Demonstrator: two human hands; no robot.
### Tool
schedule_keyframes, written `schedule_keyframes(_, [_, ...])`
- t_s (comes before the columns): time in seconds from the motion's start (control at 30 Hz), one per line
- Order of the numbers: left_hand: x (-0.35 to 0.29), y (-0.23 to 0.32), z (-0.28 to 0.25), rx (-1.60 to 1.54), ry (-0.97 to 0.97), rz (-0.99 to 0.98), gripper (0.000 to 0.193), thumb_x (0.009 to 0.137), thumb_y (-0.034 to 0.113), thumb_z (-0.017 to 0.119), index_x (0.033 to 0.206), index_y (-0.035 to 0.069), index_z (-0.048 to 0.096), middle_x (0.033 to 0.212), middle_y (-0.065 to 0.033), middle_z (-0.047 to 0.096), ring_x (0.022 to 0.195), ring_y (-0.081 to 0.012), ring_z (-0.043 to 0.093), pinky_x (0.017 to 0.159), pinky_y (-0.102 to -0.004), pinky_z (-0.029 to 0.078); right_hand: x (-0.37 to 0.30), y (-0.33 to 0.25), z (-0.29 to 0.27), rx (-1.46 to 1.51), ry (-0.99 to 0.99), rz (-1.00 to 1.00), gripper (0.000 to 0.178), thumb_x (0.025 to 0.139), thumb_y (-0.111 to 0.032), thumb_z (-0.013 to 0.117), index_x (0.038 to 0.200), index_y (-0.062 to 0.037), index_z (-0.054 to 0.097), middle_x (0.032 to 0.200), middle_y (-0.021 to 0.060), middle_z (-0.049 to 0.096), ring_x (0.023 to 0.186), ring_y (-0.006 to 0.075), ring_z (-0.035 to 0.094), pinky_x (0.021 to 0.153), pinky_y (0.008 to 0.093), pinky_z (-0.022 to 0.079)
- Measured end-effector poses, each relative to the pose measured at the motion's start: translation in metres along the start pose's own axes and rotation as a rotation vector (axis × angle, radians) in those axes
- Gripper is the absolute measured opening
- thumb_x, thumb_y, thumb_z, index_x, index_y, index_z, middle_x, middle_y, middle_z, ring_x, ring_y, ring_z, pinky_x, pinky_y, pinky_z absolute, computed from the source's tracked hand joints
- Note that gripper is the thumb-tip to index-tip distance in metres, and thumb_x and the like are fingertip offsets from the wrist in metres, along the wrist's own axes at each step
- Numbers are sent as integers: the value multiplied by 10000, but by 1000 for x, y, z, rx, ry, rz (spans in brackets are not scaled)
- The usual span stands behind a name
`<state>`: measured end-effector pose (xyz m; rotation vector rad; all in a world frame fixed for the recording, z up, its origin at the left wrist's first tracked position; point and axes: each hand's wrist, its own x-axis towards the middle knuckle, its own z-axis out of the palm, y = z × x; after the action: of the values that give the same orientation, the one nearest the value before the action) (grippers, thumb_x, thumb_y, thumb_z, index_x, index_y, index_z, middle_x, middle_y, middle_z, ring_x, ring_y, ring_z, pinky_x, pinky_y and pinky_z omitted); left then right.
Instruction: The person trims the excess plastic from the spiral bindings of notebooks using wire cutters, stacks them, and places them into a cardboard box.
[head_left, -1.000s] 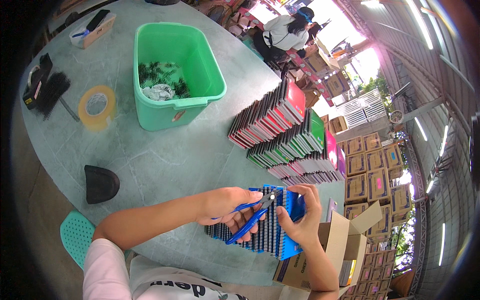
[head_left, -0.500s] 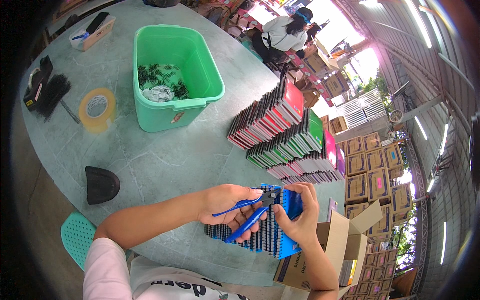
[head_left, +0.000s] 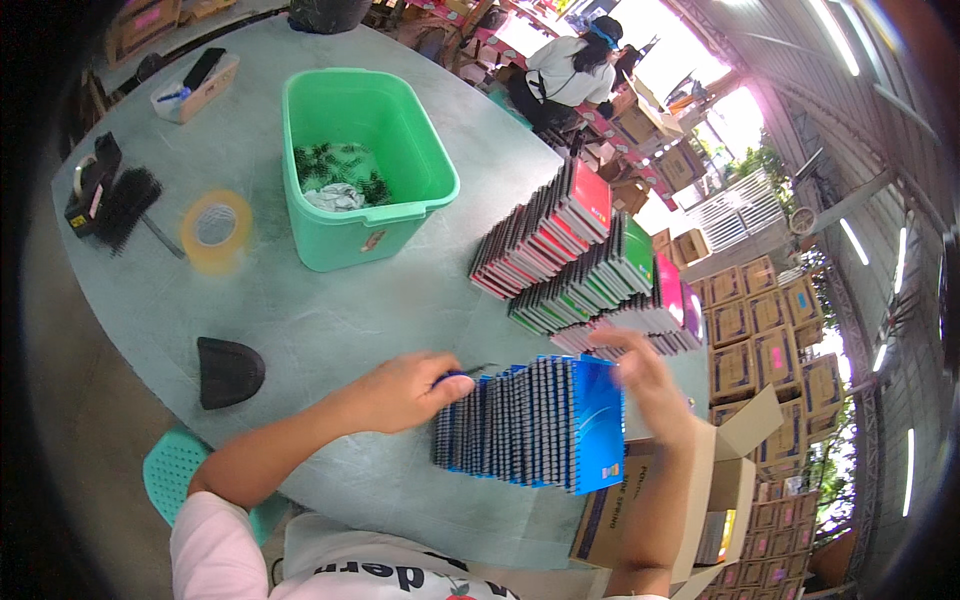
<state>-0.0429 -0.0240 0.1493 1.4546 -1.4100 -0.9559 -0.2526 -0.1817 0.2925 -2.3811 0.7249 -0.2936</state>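
Observation:
Closed around the blue-handled wire cutters is my left hand, at the left end of a row of blue notebooks. Only a bit of handle and the dark jaws show past my fingers. The spiral-bound notebooks stand packed together, their black coils facing up and a blue cover at the right end. Beside that cover hovers my right hand, somewhat blurred, fingers apart and holding nothing. Behind them stand stacked rows of red notebooks, green notebooks and pink notebooks.
A green bin holds black coil scraps. Leftward lie a tape roll, a black brush-like bundle, a black curved piece and a small tray. An open carton stands at right. A person sits farther back.
My left hand has drawn left with the cutters, off the blue notebooks. My right hand has let go of the end cover and risen to the right. The view has shifted slightly.

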Motion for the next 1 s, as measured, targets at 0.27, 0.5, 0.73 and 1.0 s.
schedule_keyframes(0.27, [-63, -129, 63, 924, 348, 37, 385, 761, 380, 632, 958, 55, 573, 859, -126, 509, 832, -284, 492, 761, -405, 379, -27, 106, 40, 1099, 378, 396, 584, 929, -515, 340, 1168, -18, 532, 1108, 109, 580, 1080, 235, 499, 924, 393, 384])
schedule_keyframes(0.5, [-61, -138, 74, 1004, 357, 109, 390, 733, 373, 654, 962, 67, 574, 866, -101, 513, 851, -267, 481, 750, -395, 365, -84, 162, 160, 1374, 440, 621, 522, 919, -450, 412, 1244, -45, 464, 1217, 102, 512, 1130, 252, 468, 952, 428, 381])
schedule_keyframes(0.73, [-73, -124, 82, 968, 356, 97, 473, 734, 342, 657, 1100, 61, 557, 1007, -132, 518, 972, -292, 475, 834, -426, 358, -118, 204, 226, 1343, 361, 496, 542, 902, -409, 475, 1316, -70, 397, 1324, 99, 441, 1197, 261, 425, 996, 447, 358])
schedule_keyframes(1.0, [3, -43, -29, 1311, 802, 252, 479, 797, 120, 509, 1263, 39, 436, 1213, -201, 460, 1152, -342, 429, 995, -437, 322, -127, 222, 225, 1312, 263, 596, 587, 916, -381, 421, 1398, -92, 251, 1421, 90, 314, 1255, 283, 354, 1024, 465, 317])
